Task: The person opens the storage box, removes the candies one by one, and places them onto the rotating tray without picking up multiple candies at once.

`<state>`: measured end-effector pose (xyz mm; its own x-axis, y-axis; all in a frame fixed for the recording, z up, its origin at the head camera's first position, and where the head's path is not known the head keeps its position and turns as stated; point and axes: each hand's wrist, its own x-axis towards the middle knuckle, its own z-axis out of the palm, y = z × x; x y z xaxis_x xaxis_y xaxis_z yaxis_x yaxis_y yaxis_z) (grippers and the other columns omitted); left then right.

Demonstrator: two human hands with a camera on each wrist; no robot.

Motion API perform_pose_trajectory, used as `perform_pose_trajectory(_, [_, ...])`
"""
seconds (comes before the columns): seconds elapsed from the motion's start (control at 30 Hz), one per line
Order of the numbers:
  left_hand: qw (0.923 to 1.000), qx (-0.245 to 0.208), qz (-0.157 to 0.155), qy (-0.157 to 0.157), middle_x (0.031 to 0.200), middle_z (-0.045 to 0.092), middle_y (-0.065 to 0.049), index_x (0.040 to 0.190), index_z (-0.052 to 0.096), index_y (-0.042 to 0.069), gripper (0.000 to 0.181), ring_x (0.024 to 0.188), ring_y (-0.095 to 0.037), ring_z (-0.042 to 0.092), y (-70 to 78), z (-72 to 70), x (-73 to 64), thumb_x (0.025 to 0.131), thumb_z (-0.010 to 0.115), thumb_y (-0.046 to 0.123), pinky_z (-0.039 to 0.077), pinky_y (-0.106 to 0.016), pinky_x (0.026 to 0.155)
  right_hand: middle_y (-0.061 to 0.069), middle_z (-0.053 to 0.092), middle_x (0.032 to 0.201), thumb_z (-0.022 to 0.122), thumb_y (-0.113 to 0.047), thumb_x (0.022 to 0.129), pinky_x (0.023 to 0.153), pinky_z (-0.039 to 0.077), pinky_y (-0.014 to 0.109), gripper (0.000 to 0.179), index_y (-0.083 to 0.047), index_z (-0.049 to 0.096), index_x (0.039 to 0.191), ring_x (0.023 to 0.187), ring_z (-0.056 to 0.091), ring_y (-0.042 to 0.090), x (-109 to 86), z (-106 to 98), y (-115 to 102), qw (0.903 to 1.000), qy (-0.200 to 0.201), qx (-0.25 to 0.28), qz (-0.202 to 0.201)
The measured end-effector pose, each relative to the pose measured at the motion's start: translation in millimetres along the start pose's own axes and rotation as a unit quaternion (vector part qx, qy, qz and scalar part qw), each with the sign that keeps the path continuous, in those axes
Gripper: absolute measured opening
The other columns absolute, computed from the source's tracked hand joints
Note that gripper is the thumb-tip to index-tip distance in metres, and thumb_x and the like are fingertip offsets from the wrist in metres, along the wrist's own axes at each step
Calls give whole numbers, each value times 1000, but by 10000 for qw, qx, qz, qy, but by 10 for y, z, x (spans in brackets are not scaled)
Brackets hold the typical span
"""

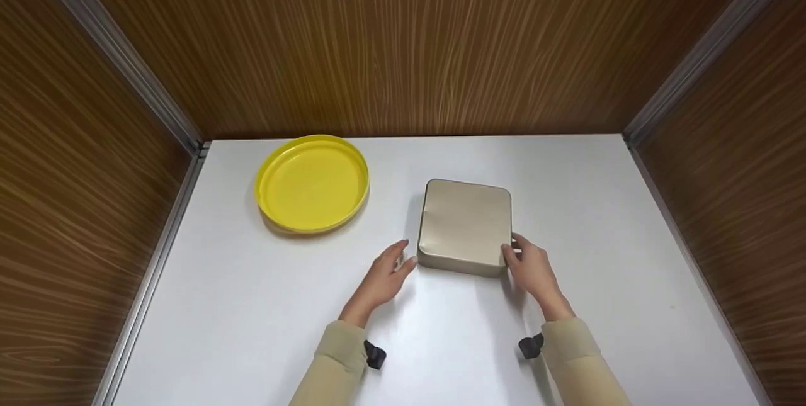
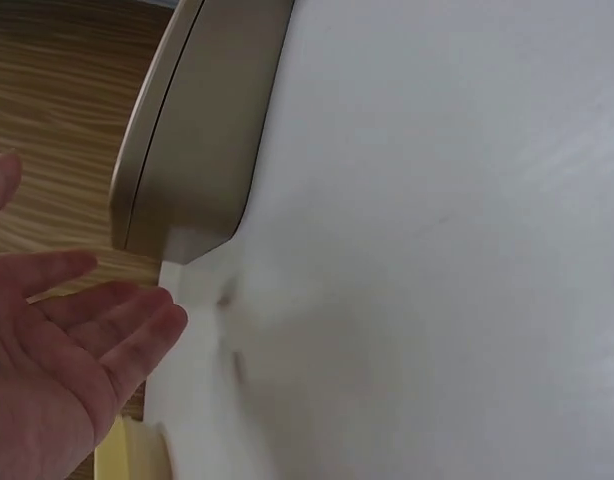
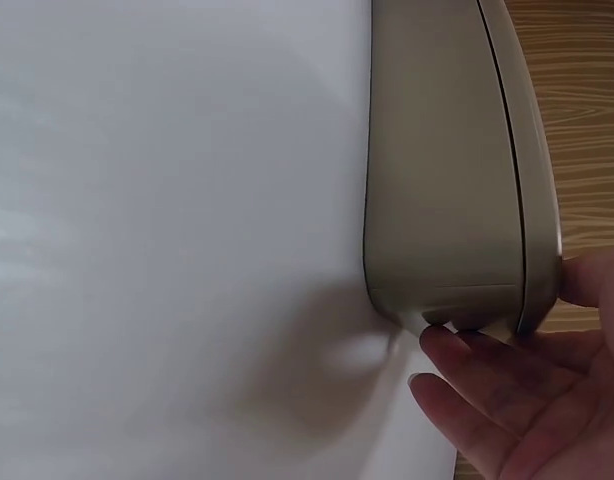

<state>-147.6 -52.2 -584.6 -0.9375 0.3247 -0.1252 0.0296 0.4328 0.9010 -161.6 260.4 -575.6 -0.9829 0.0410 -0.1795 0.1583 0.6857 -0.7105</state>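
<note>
A square gold-beige metal tin with a rounded-corner lid rests on the white table. My right hand is at its near right corner. In the right wrist view, the thumb lies at the lid's edge while the fingers press against the tin's side. Just off the near left corner, my left hand is held with thumb and fingers apart and nothing between them. The left wrist view has that palm turned up, fingers loosely extended below the tin's corner.
At the back left of the table lies a round yellow plate with a raised rim. Wood-grain panels enclose the table at the back and both sides, with metal strips along the side edges.
</note>
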Motion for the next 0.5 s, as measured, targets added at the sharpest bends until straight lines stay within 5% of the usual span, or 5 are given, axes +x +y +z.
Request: perform_pose_trajectory(0.5, [9991, -403, 76, -67, 153, 31, -24, 151, 24, -7, 65, 139, -34, 34, 37, 200, 163, 102, 52, 26, 35, -43, 110, 27, 57, 128, 47, -22, 104, 91, 51, 45, 51, 8, 39, 143, 109, 63, 36, -14, 46, -34, 9998, 134, 38, -147])
